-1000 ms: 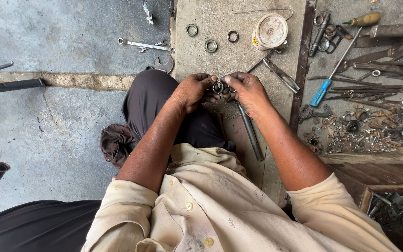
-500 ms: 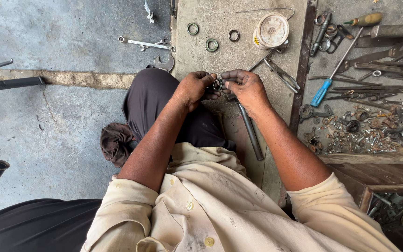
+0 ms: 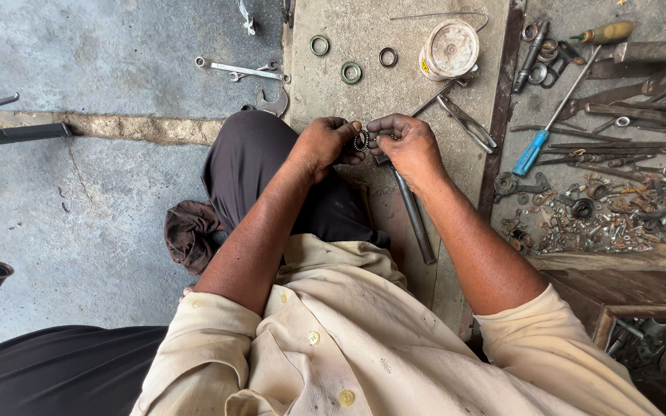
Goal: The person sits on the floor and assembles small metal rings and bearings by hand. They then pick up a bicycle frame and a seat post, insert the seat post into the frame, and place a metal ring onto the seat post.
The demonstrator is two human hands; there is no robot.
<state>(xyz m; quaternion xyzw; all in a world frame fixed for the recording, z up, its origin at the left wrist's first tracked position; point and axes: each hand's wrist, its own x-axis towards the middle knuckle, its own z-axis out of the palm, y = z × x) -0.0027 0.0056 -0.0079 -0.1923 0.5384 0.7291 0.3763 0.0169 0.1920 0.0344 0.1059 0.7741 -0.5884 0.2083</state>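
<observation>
Concrete floor (image 3: pixel 117 200) workspace: we pinch a small bearing ring (image 3: pixel 361 141) between left hand (image 3: pixel 319 146) and right hand (image 3: pixel 408 145) fingertips, frame centre-top; grease tin (image 3: pixel 449 48) at 1 o'clock, steel rod (image 3: pixel 412 216) at 6.

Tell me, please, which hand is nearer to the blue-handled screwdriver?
The right hand: the blue-handled screwdriver lies just beyond it. The left hand sits farther off, past the small ring-shaped part both pinch.

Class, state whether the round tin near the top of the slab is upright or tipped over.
Upright: the round tin shows its circular top face straight to the overhead camera. Cannot tell whether it is full.
</observation>
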